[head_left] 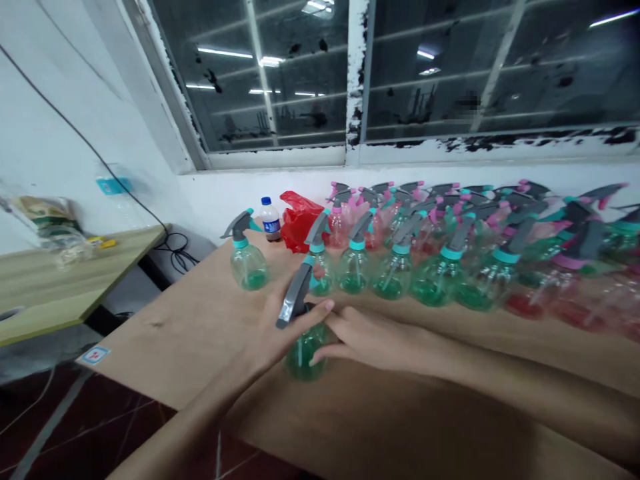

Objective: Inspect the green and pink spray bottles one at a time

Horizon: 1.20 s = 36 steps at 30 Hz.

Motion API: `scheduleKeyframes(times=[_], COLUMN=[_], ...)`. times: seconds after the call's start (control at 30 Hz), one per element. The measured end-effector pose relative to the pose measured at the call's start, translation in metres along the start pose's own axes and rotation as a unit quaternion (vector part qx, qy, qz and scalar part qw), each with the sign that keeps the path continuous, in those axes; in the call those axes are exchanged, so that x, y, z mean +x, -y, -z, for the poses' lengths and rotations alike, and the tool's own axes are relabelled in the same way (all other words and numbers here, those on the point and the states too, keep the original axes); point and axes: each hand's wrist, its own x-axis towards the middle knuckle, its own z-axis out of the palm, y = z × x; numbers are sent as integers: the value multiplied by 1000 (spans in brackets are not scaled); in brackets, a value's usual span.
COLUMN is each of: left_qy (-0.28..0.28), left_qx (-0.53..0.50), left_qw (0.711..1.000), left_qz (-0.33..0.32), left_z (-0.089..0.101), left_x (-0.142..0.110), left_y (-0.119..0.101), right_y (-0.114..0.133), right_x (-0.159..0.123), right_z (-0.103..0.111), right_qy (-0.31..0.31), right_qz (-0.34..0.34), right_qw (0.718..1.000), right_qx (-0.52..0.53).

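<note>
A clear spray bottle (305,357) with green liquid and a grey trigger head stands near the middle of the wooden table, tilted slightly. My left hand (287,323) wraps round its neck just under the trigger head, the thumb lying across the front. From the right, my right hand (353,337) closes on the bottle's body, thumb low and fingers partly hidden behind it. Just beyond my hands stands another green spray bottle (320,280). A single green spray bottle (249,267) is off to the left.
Rows of spray bottles (435,280), green and pink, fill the table's back and right side. A red plastic bag (300,223) and a blue-capped drink bottle (271,220) sit by the wall. A second table (115,263) stands at left, with a black cable (177,250) beside it.
</note>
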Motion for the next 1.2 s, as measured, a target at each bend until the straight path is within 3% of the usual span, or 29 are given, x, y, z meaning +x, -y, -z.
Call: scheduleKeyframes(times=[0.1, 0.4, 0.57, 0.7, 0.87, 1.0, 1.2], left_qy=[30, 121, 177, 205, 207, 185, 190], left_qx=[-58, -104, -134, -136, -66, -44, -40], left_qw=[998, 985, 971, 966, 974, 978, 980], left_qz=[14, -70, -85, -77, -59, -84, -48], left_z=[-34, -139, -182, -192, -184, -181, -181], left_x=[-1, 28, 43, 47, 48, 51, 61], left_y=[-10, -49, -63, -68, -69, -72, -74], right_y=[-2, -32, -49, -69, -100, -111, -111], right_x=[-38, -141, -186, -219, -252, -261, -262], right_z=[10, 41, 53, 49, 33, 26, 24], right_qy=[-2, -59, -87, -99, -92, -94, -90], right_qz=[-33, -153, -195, -229, -262, -261, -288], right_qw=[999, 980, 974, 968, 958, 958, 950], right_qx=[-28, -117, -73, -36, -71, -77, -85])
